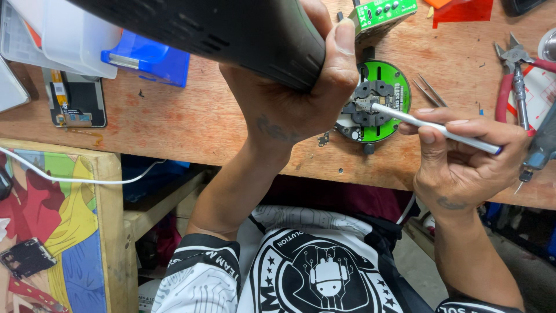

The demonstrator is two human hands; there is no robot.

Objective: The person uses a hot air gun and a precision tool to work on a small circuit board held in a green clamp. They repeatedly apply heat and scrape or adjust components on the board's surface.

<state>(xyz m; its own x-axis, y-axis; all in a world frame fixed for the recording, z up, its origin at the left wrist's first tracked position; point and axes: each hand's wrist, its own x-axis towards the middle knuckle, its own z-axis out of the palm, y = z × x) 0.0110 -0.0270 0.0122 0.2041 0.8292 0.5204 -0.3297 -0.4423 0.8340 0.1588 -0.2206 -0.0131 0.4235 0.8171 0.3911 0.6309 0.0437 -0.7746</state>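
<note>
The left hand (301,98) is wrapped around a bulky dark tool body (220,29), perhaps a hot-air handle, its fingers (341,52) curled tight on the casing and the thumb pressed along its edge, holding it just above the work. The right hand (457,156) pinches a slim white-handled probe (434,127) like a pen between thumb and forefinger, and the probe's tip rests on a small circuit board (366,106) clamped in the black arms of a round green holding fixture (394,78) on the wooden counter (174,122). Judging by this, the work is mid-stride: the board is already fixed in place and being worked on at one spot, but whether a part has yet been lifted or seated is too small to tell. Loose bits lie just beside the fixture, including a tiny metal piece (323,139). Tweezers (430,91) and red-handled pliers (509,81) wait nearby to the right, apparently unused at this moment. A phone screen assembly (75,101) lies well apart on the left, beside a blue plastic box (150,58).
</note>
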